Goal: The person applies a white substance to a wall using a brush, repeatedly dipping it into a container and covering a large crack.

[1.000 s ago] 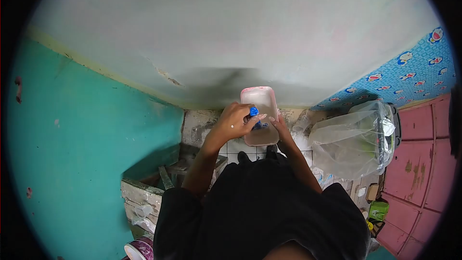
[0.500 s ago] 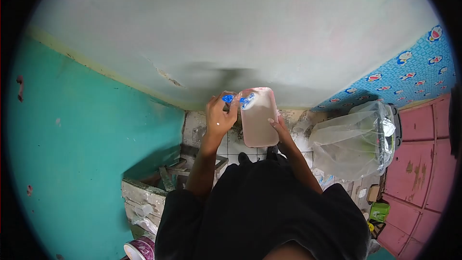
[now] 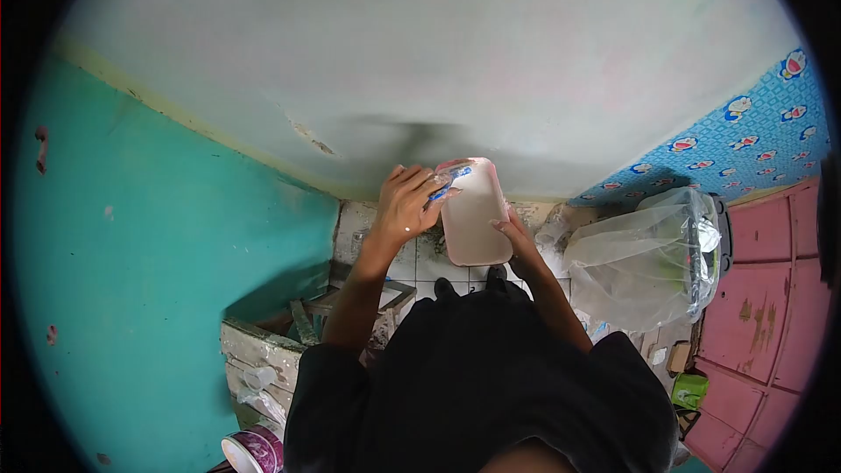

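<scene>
A shallow pink-rimmed tray [image 3: 477,264] hangs in front of my body, a pale whitish layer covering its inside. My right hand [image 3: 519,241] grips its right edge, thumb over the rim. At the upper left of the tray, my left hand [image 3: 408,203] is closed around a blue-handled tool [image 3: 459,172] smeared with white. The tool's tip overlaps the tray's upper end, and its exact kind is partly hidden by my fingers. A white spot marks the back of that hand.
A whitish wall [image 3: 438,52] rises ahead, with a teal wall [image 3: 149,263] at left. Right of me stands a plastic-covered bin [image 3: 635,254] beside pink panels [image 3: 753,298]. A worn wooden stand [image 3: 267,350] and a purple-and-white tub [image 3: 254,451] sit lower left.
My left hand has turned, its back now more toward me, and the blue-handled tool has tilted up along the tray's upper left. My right hand still holds the tray nearly in place.
</scene>
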The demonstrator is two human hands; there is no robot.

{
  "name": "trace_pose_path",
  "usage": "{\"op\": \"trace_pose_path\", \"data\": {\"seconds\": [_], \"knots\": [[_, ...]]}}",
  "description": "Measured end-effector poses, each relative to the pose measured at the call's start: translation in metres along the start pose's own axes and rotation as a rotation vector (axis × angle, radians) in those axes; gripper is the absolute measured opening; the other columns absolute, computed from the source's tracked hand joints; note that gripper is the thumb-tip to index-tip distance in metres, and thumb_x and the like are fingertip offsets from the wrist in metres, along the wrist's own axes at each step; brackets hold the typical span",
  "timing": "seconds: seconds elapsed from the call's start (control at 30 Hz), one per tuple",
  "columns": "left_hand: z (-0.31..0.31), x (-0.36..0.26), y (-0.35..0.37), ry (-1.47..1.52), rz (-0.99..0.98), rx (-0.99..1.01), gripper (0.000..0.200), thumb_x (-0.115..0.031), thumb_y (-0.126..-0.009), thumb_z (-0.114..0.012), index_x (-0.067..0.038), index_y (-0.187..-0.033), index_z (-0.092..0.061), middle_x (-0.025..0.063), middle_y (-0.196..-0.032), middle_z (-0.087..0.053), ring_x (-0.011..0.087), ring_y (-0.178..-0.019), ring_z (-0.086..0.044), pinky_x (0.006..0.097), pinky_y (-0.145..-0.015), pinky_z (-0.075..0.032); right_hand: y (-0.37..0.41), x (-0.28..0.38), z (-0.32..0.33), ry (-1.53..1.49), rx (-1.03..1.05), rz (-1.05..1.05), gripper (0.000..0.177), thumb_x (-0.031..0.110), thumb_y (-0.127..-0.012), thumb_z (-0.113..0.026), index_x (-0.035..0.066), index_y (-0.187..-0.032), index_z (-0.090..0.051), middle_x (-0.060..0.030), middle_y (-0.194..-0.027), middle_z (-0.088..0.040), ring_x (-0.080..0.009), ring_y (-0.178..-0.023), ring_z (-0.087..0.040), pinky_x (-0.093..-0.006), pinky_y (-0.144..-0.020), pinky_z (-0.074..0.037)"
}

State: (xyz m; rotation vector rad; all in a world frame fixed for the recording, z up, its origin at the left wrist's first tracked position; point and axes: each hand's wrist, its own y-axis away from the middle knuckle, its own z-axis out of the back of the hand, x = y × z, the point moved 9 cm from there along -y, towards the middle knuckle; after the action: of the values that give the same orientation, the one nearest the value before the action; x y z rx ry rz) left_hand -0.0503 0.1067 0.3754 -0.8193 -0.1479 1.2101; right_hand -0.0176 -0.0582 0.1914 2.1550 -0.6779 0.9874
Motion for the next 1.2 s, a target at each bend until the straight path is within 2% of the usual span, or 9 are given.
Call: {"op": "trace_pose_path", "data": {"seconds": [0.2, 0.3, 0.4, 0.5, 0.6, 0.87, 1.2], "knots": [[-0.001, -0.002, 0.004, -0.020, -0.006, -0.054, 0.014, -0.007, -0.074, -0.072, -0.004, -0.087, -0.070, 0.0096, -0.079, -0.066, 0.0290, -0.070, -0.060, 0.0384, -0.065, -0.043, 0.002, 0.004, -0.001, 0.016, 0.012, 0.026, 0.062, 0.023, -0.093, -0.054, 0.005, -0.148, -0.034, -0.0128, -0.139, -0.047, -0.0219, -0.129, -0.045, -0.0354, -0.106, -0.035], [0.009, 0.016, 0.014, 0.172, 0.112, -0.366, 0.005, -0.006, -0.084, -0.070, -0.001, -0.086, -0.068, 0.0065, -0.072, -0.064, 0.0196, -0.062, -0.058, 0.0333, -0.059, -0.042, 0.003, 0.010, -0.004, 0.063, 0.035, 0.060, 0.064, 0.024, -0.094, -0.053, 0.005, -0.151, -0.029, -0.0131, -0.145, -0.043, -0.0224, -0.133, -0.040, -0.0359, -0.109, -0.031], [-0.009, 0.049, 0.044, 0.404, 0.662, -0.447, 0.017, -0.009, -0.094, -0.065, 0.001, -0.080, -0.064, 0.0016, -0.067, -0.059, 0.0079, -0.059, -0.051, 0.0261, -0.054, -0.038, 0.000, 0.008, -0.007, 0.061, 0.053, 0.094, 0.068, 0.024, -0.095, -0.053, 0.004, -0.153, -0.024, -0.0134, -0.150, -0.036, -0.0229, -0.138, -0.033, -0.0363, -0.113, -0.026], [-0.022, 0.045, 0.059, 0.438, 0.770, -0.469, 0.028, -0.014, -0.096, -0.063, 0.002, -0.073, -0.061, 0.0000, -0.060, -0.057, 0.0031, -0.057, -0.046, 0.0235, -0.049, -0.036, -0.007, 0.003, -0.008, 0.090, 0.078, 0.133, 0.070, 0.023, -0.095, -0.053, 0.004, -0.154, -0.021, -0.0136, -0.153, -0.032, -0.0232, -0.142, -0.028, -0.0364, -0.115, -0.023], [-0.034, 0.041, 0.066, 0.560, 0.808, -0.518, 0.029, -0.014, -0.097, -0.062, 0.001, -0.073, -0.060, -0.0014, -0.061, -0.055, 0.0040, -0.056, -0.047, 0.0239, -0.050, -0.037, -0.009, -0.002, -0.012, 0.100, 0.088, 0.117, 0.071, 0.022, -0.094, -0.053, 0.003, -0.154, -0.020, -0.0138, -0.154, -0.031, -0.0233, -0.142, -0.027, -0.0364, -0.115, -0.023], [-0.042, 0.044, 0.084, 0.631, 0.960, -0.552, 0.034, -0.020, -0.099, -0.059, -0.001, -0.071, -0.060, -0.0002, -0.059, -0.055, 0.0058, -0.053, -0.049, 0.0246, -0.049, -0.038, -0.007, -0.004, -0.015, 0.103, 0.069, 0.050, 0.074, 0.018, -0.092, -0.054, 0.006, -0.155, -0.018, -0.0147, -0.152, -0.033, -0.0236, -0.140, -0.032, -0.0366, -0.114, -0.026], [-0.047, 0.060, 0.103, 0.682, 1.037, -0.569, 0.038, -0.023, -0.100, -0.058, -0.003, -0.068, -0.057, 0.0002, -0.062, -0.056, 0.0069, -0.053, -0.050, 0.0249, -0.050, -0.040, -0.011, 0.003, -0.013, 0.114, 0.042, 0.063, 0.075, 0.019, -0.090, -0.054, 0.005, -0.155, -0.019, -0.0148, -0.154, -0.030, -0.0246, -0.142, -0.029, -0.0373, -0.115, -0.024]]}}
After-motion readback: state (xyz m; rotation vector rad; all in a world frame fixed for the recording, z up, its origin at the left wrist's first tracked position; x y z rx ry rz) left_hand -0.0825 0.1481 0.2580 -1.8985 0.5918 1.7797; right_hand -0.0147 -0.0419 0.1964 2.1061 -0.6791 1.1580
